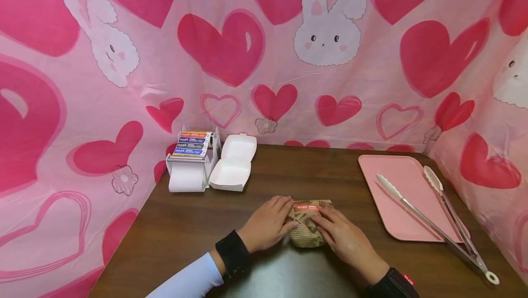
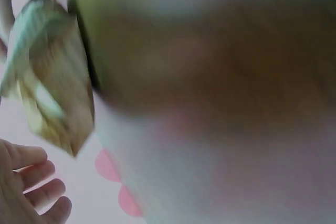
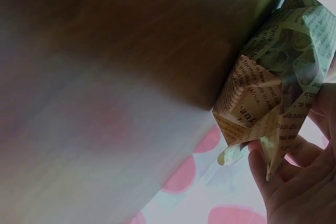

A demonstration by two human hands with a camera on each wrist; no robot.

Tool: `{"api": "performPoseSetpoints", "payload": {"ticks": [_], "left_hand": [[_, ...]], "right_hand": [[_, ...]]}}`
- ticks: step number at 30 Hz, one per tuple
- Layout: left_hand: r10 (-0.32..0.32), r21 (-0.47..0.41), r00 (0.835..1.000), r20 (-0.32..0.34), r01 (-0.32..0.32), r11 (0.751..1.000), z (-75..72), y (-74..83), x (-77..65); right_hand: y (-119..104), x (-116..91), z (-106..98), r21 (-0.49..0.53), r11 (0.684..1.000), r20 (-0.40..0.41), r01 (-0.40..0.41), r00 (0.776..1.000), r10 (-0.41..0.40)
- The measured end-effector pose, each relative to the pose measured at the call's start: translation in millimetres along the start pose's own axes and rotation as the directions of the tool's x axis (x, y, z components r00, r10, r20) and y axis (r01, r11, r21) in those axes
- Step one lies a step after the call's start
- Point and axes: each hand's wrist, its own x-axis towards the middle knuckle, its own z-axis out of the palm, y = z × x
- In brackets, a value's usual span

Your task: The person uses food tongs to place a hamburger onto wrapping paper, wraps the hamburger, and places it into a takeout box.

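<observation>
A brown newsprint-patterned paper-wrapped package (image 1: 308,234) with an orange label (image 1: 307,207) on top lies on the table in front of me. At its left side, the left hand (image 1: 266,224) has its fingertips and thumb right at the paper. From the right, the right hand (image 1: 346,238) lays its fairly straight fingers over the package's right side, near the label. In the right wrist view, folded flaps of the wrapping paper (image 3: 257,98) show beside the right hand (image 3: 302,182). The left wrist view shows the left hand (image 2: 29,187) with loosely bent fingers beside the package (image 2: 58,77).
A label dispenser (image 1: 187,179) with rolls of coloured labels stands at the back left. Next to it, a white takeaway box (image 1: 233,172) has its lid raised. On the right lies a pink tray (image 1: 381,174) with metal tongs (image 1: 429,220) across it. Heart-patterned cloth (image 1: 222,46) hangs behind.
</observation>
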Motion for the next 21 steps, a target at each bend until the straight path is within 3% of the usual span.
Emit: {"api": "performPoseSetpoints", "payload": {"ticks": [5, 11, 16, 21], "left_hand": [[-0.12, -0.021, 0.992, -0.025, 0.12, 0.993, -6.5, -29.9, -6.2], [-0.255, -0.006, 0.965, -0.065, 0.255, 0.967, -12.2, -76.8, -17.9], [-0.315, 0.02, 0.944, -0.104, 0.318, 0.948, -11.4, -108.7, -28.9], [-0.337, 0.024, 0.933, -0.129, 0.342, 0.939, -7.9, -126.2, -36.3]], "right_hand": [[8, -9, -5, -0.012, 1.0, -0.039, -0.001, 0.999, 0.001], [16, -19, -9, -0.027, 1.0, -0.069, 0.0, 0.998, -0.002], [20, -26, -14, -0.02, 0.999, -0.056, -0.035, 0.998, 0.034], [26, -32, -15, -0.037, 0.999, -0.069, -0.028, 0.997, 0.025]]}}
